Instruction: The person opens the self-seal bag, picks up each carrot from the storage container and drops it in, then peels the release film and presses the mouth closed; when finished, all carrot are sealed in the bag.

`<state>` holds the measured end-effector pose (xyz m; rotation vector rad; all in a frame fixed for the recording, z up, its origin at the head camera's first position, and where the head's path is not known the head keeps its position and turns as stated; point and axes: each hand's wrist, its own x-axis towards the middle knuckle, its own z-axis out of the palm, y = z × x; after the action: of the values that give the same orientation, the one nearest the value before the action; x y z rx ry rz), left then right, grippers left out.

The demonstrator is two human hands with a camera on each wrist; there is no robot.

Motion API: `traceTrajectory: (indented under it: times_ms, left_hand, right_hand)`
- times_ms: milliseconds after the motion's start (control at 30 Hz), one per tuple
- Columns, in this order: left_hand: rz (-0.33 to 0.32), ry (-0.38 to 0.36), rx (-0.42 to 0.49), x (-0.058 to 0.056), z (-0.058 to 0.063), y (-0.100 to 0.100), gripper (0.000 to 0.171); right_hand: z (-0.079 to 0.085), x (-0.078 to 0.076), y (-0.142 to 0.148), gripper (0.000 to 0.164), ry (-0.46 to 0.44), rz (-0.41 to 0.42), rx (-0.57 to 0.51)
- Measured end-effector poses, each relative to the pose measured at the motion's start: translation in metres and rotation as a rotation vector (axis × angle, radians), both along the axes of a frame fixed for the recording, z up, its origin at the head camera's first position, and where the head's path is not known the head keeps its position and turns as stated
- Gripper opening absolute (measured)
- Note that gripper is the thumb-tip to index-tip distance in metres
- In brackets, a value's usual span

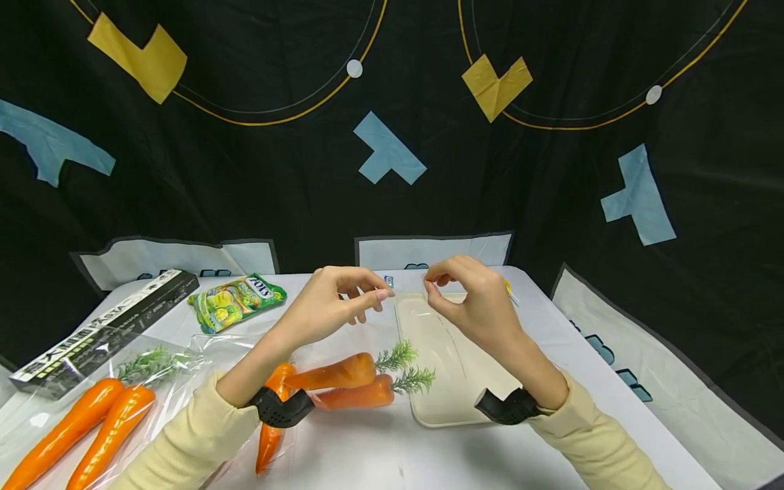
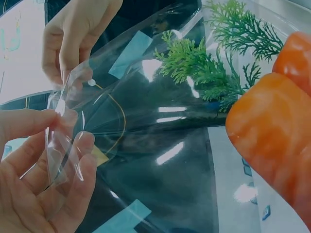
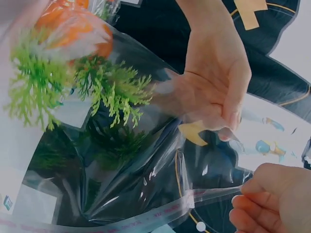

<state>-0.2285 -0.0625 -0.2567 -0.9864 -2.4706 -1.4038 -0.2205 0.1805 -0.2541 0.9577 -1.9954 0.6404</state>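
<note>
A clear plastic bag (image 3: 136, 179) stretches between both hands, its film nearly invisible in the head view. Its sealing strip, printed with small lettering, runs along the edge in the right wrist view. My left hand (image 1: 324, 303) holds the bag's mouth between thumb and fingers. With thumb and forefinger, my right hand (image 1: 480, 299) pinches the edge of the film by the strip. Orange carrots (image 1: 343, 373) with feathery green tops (image 2: 194, 68) lie inside the bag, tops toward its mouth. Another carrot (image 1: 269, 442) shows below, partly hidden by the left wrist camera.
On the left, two more carrots (image 1: 110, 429) lie in clear plastic. Behind them are a long black-and-white box (image 1: 110, 327) and a green and yellow snack packet (image 1: 235, 303). A cream tray (image 1: 441, 367) sits under the right hand. Black cloth (image 1: 275, 184) hangs behind the table.
</note>
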Motion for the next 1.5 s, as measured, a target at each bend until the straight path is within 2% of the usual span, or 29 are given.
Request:
traceTrajectory:
  times_ms: [267,433,900,1100,1333,1500]
  left_hand:
    - [0.014,-0.006,-0.002,-0.004,-0.001,0.0,0.016]
    - [0.017,0.001,0.001,-0.004,-0.002,0.002,0.016]
    - [0.049,0.033,0.015,-0.004,-0.004,0.004,0.012]
    - [0.09,0.035,0.036,-0.004,-0.003,0.002,0.012]
    - [0.077,0.03,0.062,-0.006,-0.002,-0.005,0.012]
    - [0.097,0.045,0.088,-0.007,-0.004,-0.009,0.014]
  right_hand:
    - [-0.003,-0.001,0.006,0.01,-0.043,0.024,-0.071]
    - [-0.006,-0.001,0.006,0.005,-0.025,0.023,-0.086]
    - [-0.013,-0.002,0.003,0.008,0.011,0.001,-0.151]
    - [-0.014,-0.002,0.006,0.015,0.014,0.0,-0.188]
    - [-0.014,0.001,0.016,0.021,0.014,0.019,-0.236]
    - [-0.015,0.002,0.025,0.017,-0.013,-0.047,-0.275]
